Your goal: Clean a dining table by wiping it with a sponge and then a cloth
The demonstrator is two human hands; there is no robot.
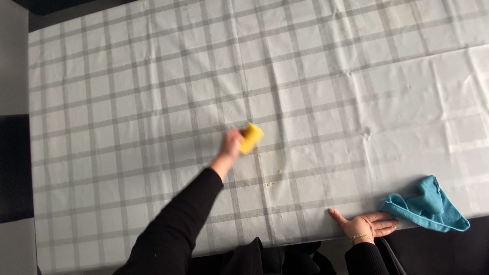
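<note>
A table covered with a white cloth checked in grey lines fills nearly the whole view, with dark floor showing at its left edge. Reaching out from a black sleeve, the left hand is stretched toward the middle of the cloth, its fingers clenched round a yellow sponge; the sponge sticks out past the fingertips on their right side, tilted, its lower end against the cloth, though motion blur hides exactly how much of it touches. Just below and to the right of those fingers, a few pale crumbs lie scattered on the cloth, apart from the sponge. Farther right, at the near edge of the table, the right hand rests palm up, fingers released and spread flat, holding nothing, thumb pointing left and a thin bracelet at the wrist. The tips of its fingers point toward a crumpled turquoise cloth, which lies just beside them at the table edge, touching or nearly so.
</note>
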